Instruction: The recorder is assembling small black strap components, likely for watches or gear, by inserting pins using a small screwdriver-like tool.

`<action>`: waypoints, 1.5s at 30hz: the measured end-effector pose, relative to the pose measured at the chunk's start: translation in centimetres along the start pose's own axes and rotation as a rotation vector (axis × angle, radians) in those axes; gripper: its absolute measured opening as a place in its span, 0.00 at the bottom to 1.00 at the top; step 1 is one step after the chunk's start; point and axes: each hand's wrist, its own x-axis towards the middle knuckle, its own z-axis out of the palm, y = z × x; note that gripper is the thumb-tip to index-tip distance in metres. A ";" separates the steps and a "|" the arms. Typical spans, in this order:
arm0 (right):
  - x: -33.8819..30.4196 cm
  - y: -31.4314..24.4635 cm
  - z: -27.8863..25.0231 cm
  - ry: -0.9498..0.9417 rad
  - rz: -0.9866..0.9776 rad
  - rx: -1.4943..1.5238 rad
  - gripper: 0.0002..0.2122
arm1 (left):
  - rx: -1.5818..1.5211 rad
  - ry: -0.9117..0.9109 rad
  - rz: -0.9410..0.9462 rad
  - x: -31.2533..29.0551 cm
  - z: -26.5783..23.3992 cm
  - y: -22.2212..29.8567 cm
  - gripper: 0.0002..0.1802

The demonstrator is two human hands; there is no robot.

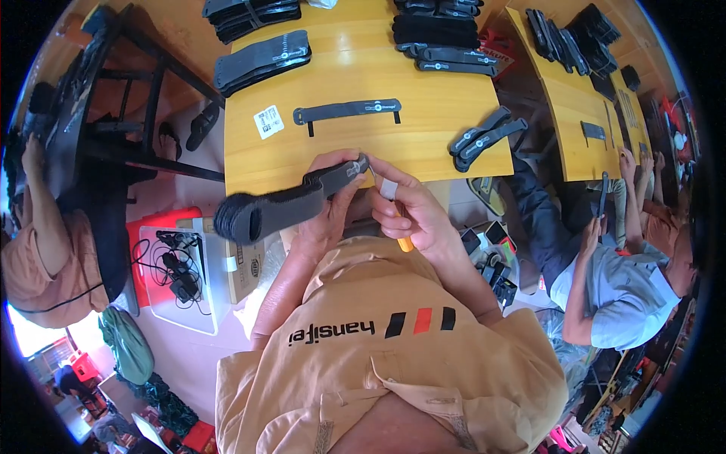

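Observation:
My left hand (330,215) is closed around a thick bundle of dark grey straps (265,214) just off the table's near edge. The bundle's looped ends hang out to the left, and its printed ends point up toward my right hand (425,216). That hand is curled around a tool with an orange handle (406,244), whose working end is mostly hidden by the fingers. A white wrap (389,188) covers one of its fingers. The thumb and fingertips of both hands meet at the bundle's printed end. Beyond them a single grey strap (348,111) lies flat across two short black strips.
On the wooden table (333,159) are a white label (268,122), two crossed straps (490,140) and strap stacks (265,60) along the back. A clear bin with cables (181,280) stands lower left. Co-workers sit on both sides, one in a light blue shirt (616,291) at right.

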 end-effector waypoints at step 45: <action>-0.6 -0.5 0.4 0.009 -0.058 -0.518 0.17 | -0.300 -0.493 -0.675 2.6 -3.2 -0.1 0.14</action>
